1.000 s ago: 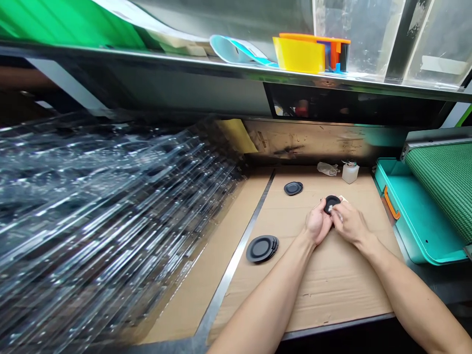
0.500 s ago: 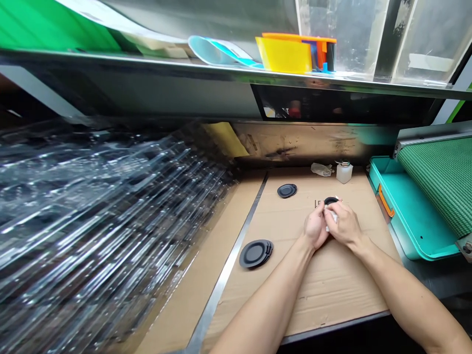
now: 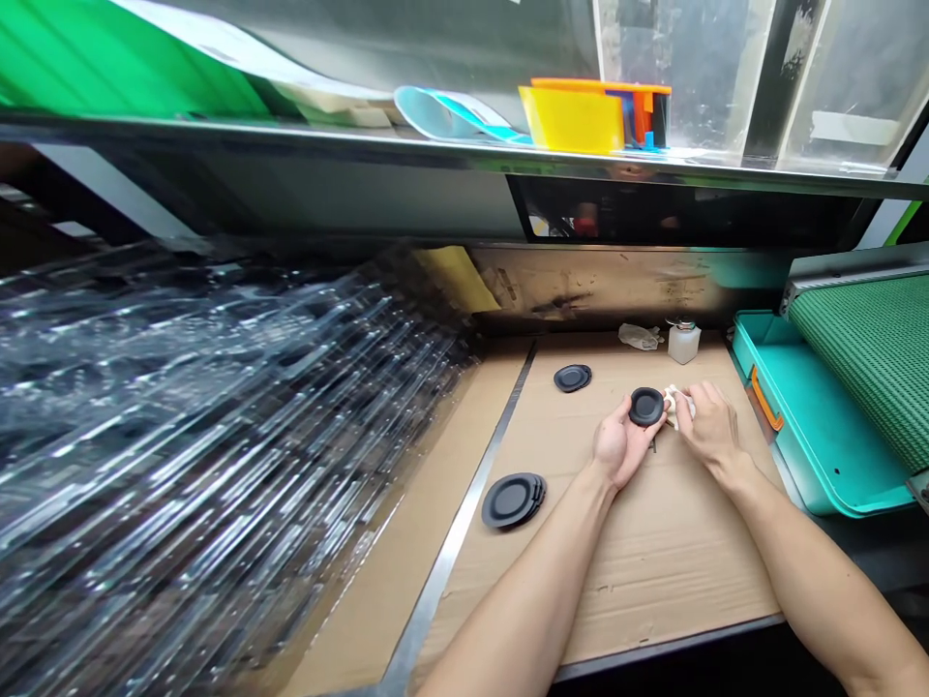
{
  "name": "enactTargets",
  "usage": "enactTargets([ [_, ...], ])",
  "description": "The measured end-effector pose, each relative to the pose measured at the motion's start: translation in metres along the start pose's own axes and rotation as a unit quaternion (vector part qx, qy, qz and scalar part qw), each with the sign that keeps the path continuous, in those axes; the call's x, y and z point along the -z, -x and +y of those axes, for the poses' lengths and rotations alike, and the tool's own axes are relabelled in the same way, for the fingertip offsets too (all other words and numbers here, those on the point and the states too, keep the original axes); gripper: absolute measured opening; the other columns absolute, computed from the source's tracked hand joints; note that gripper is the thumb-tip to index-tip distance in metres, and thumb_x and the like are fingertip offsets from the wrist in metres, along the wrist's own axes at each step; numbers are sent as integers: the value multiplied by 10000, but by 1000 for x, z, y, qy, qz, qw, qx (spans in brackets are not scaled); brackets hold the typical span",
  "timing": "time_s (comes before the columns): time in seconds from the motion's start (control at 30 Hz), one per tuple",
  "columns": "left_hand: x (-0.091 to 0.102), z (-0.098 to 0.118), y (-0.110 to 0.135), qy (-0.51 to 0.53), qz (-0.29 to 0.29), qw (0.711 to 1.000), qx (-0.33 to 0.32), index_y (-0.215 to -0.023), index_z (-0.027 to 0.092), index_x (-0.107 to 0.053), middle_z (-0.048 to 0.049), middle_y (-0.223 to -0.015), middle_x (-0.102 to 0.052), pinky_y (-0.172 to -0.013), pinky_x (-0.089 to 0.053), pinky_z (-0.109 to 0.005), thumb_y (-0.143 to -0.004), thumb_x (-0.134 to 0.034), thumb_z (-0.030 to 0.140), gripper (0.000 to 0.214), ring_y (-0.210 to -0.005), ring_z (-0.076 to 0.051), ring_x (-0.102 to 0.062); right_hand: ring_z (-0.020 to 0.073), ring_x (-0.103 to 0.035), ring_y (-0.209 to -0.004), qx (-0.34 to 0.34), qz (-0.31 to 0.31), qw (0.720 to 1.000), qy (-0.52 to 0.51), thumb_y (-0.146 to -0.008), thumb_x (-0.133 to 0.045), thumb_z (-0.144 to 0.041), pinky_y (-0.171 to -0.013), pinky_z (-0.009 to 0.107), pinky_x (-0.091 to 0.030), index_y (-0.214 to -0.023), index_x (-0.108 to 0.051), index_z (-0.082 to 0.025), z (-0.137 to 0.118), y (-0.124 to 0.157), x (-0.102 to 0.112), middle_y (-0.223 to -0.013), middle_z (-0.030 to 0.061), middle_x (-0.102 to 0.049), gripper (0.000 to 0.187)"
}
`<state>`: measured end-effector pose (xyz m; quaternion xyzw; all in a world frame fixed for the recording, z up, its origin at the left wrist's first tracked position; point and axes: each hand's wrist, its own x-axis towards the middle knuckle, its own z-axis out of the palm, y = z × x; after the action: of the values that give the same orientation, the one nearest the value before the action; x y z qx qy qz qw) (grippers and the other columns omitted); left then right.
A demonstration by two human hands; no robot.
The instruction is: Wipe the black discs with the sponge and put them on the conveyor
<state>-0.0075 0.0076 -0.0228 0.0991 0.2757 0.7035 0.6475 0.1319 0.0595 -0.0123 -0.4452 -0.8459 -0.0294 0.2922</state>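
My left hand (image 3: pixel 620 443) holds a small round black disc (image 3: pixel 645 407) in its fingertips, palm up, over the cardboard work surface (image 3: pixel 653 542). Just to its right, my right hand (image 3: pixel 709 426) is closed around a small white cloth (image 3: pixel 674 405), which sits beside the disc's right edge. A short stack of larger black discs (image 3: pixel 514 500) lies to the lower left of my hands. Another small pile of black discs (image 3: pixel 573 378) lies farther back on the cardboard.
A big stack of clear plastic trays (image 3: pixel 203 445) fills the left side. A white squeeze bottle (image 3: pixel 683 342) and a crumpled wrapper (image 3: pixel 639 336) stand at the back. A teal bin (image 3: pixel 805 426) and a green conveyor belt (image 3: pixel 871 358) are on the right. A shelf (image 3: pixel 464 150) carries yellow and orange holders.
My hands have drawn slightly apart. The black disc, earlier half covered by both hands, now shows fully in my left fingers, and the cloth has come off it to the right.
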Motion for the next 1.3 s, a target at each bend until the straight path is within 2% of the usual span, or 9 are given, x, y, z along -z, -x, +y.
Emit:
enactTargets([
  [0.17, -6, -17, 5, -38, -39, 998, -10, -1033, 133, -707, -127, -1178, -727, -1087, -505, -413, -1001, -515, 279, 243, -1215, -255, -640, 202, -570, -873, 72, 30, 995, -57, -1034, -443, -314, -809, 301, -376, -949, -641, -192, -11, 4, -3, -917, 68, -664, 248],
  [0.5, -4, 9, 6, 15, 21, 1000, 6, -1091, 109, -658, -189, -1208, -699, -998, -561, -398, -1016, -464, 314, 292, -1156, -270, -682, 201, -593, -883, -83, 5, 996, 15, -1009, -484, -307, -735, 297, -325, -905, -644, -193, 32, -8, -10, -931, 65, -689, 222],
  [0.7, -5, 14, 6, 33, 10, 999, 25, -1090, 100, -638, -202, -1218, -691, -952, -585, -372, -979, -551, 381, 314, -1130, -279, -695, 202, -611, -935, -170, -30, 984, 34, -1003, -486, -336, -726, 290, -333, -958, -681, -192, 50, -14, -5, -1032, 76, -705, 246],
  [0.83, -4, 6, 6, -125, 5, 988, -90, -1195, 131, -583, -183, -1234, -697, -974, -561, -375, -819, -785, 403, 506, -1110, -267, -702, 208, -626, -931, -206, -85, 974, 29, -995, -492, -370, -730, 287, -359, -976, -698, -199, 56, -15, -8, -1059, 80, -708, 268],
  [0.93, -2, -2, 9, -334, 33, 902, -273, -1344, 197, -477, -148, -1275, -686, -1070, -501, -415, -675, -906, 302, 802, -1184, -256, -665, 213, -634, -947, -207, -98, 973, 24, -998, -478, -374, -749, 287, -379, -996, -704, -199, 56, -15, -9, -1082, 86, -710, 286],
  [1.03, 0, -9, 15, -522, 31, 737, -428, -1420, 237, -424, -131, -1346, -652, -1118, -466, -434, -715, -880, 306, 843, -1260, -253, -617, 217, -639, -954, -204, -98, 974, 24, -996, -473, -368, -757, 289, -390, -1008, -704, -195, 55, -16, -9, -1084, 90, -715, 288],
  [1.1, 1, -11, 17, -581, 14, 654, -485, -1473, 251, -367, -129, -1367, -641, -1101, -486, -437, -775, -839, 308, 845, -1276, -253, -604, 220, -641, -964, -202, -94, 974, 26, -995, -474, -364, -758, 290, -391, -997, -702, -194, 55, -16, -8, -1086, 90, -717, 284],
  [1.17, 1, -13, 18, -601, 5, 613, -512, -1525, 260, -293, -128, -1363, -643, -1077, -508, -428, -804, -817, 298, 892, -1271, -248, -605, 223, -642, -974, -200, -90, 975, 26, -994, -473, -360, -759, 291, -392, -982, -699, -196, 55, -16, -9, -1086, 87, -720, 279],
  [1.3, 2, -12, 18, -607, 7, 602, -519, -1573, 276, -208, -117, -1334, -659, -1070, -512, -420, -791, -833, 284, 1002, -1241, -242, -619, 225, -643, -975, -197, -84, 976, 23, -987, -481, -362, -766, 293, -396, -978, -695, -202, 57, -16, -12, -1084, 81, -718, 267],
])
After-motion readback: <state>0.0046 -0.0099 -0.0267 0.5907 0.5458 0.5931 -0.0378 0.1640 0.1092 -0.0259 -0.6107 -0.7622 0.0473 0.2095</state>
